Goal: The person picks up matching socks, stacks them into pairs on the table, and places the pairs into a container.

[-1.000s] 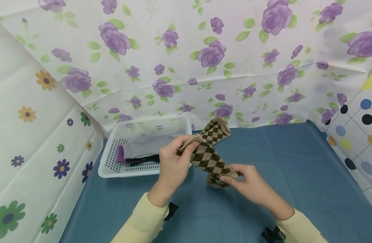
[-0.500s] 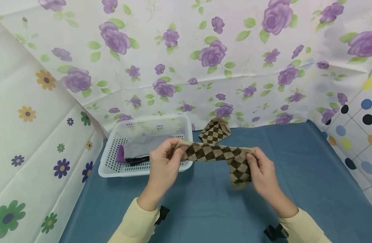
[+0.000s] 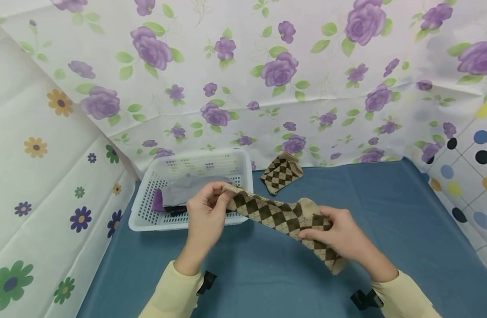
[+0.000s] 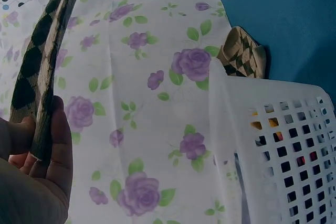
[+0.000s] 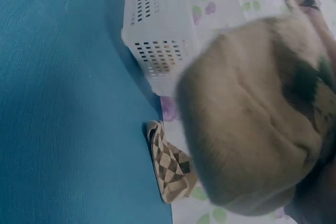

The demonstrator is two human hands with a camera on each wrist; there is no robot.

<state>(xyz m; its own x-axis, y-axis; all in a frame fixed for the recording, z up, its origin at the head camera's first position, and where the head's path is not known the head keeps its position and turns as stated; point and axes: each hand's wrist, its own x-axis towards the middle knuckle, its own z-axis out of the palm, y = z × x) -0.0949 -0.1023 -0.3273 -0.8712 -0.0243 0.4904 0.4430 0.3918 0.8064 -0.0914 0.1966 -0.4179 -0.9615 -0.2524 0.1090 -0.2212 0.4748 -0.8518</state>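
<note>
A brown and beige argyle sock (image 3: pixel 271 214) is stretched between my two hands above the blue cloth. My left hand (image 3: pixel 207 212) pinches its cuff between thumb and fingers, in front of the basket. Near the heel, my right hand (image 3: pixel 340 234) grips the foot part, with the toe hanging down to the right. The left wrist view shows the sock's leg (image 4: pixel 39 77) rising from my fingers. In the right wrist view the sock's beige end (image 5: pixel 247 124) fills much of the picture. A second sock of the same pattern (image 3: pixel 282 173) lies folded by the back wall.
A white plastic basket (image 3: pixel 138 221) stands at the left back, holding a grey folded cloth (image 3: pixel 188 190) with purple and black items. Flowered sheeting (image 3: pixel 243 88) rises behind the blue table cover (image 3: pixel 378 198), and patterned sheets flank both sides.
The sock was first bunched between my hands, then pulled out level. Now it slants down to the right, its toe turned outward, and my right hand has shifted its grip.
</note>
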